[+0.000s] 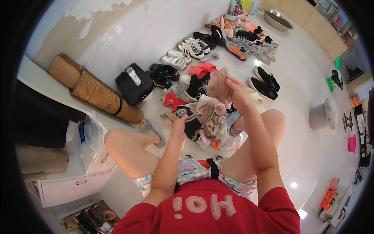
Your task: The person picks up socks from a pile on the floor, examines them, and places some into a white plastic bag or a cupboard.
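Observation:
My right hand [238,92] is raised over a heap of socks and small clothes, its thumb and fingers pinching a beige stocking-like cloth [217,84]. Lower and to the left, my left hand [179,127] has its thumb on the edge of a black cloth with a white pattern [192,127]; its other fingers are mostly hidden. Around the hands lie a brown sock [211,121], a pale pink cloth [204,103], a red cloth [173,101] and a black sock [194,86]. The heap lies on the floor between my feet.
Rows of shoes [191,48] line the wall ahead. A rolled mat [96,90] and a black bin-like container [134,84] stand at left. Black slip-on shoes [263,87] and a lined waste bin [318,115] are at right. A metal basin [277,20] sits far off.

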Motion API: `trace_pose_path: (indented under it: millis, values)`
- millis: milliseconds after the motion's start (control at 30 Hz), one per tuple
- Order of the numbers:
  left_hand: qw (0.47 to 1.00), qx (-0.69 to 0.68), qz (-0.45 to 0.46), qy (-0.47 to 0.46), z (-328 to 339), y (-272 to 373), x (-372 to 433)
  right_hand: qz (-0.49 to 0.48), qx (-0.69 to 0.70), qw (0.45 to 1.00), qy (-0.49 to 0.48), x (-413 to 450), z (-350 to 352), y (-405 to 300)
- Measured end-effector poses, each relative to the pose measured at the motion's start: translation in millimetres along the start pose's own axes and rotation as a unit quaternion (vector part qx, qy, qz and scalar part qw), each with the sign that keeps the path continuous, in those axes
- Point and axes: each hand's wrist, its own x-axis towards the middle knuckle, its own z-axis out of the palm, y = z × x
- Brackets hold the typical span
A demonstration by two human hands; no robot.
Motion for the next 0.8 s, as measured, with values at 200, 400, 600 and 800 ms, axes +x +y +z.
trace_pose_path:
  millis: [200, 400, 600, 800]
  values:
    - [0.981, -0.065, -0.174, -0.051, 15.7, -24.4, -9.6, -0.032, 0.073, 0.997, -0.007, 3.3, 22.7, 0.5]
    - [0.881, -0.275, -0.073, -0.379, -4.6, 1.4, -3.2, 0.084, -0.203, 0.92, -0.325, -18.2, 24.8, 20.2]
    - [0.973, -0.202, 0.058, -0.093, 19.2, 24.4, -18.5, 0.012, -0.486, 0.843, -0.23, -32.9, 43.2, 53.5]
    - [0.985, -0.132, 0.066, -0.091, 23.7, 15.7, -18.3, -0.19, -0.523, 0.831, -0.008, -6.7, 31.8, 94.6]
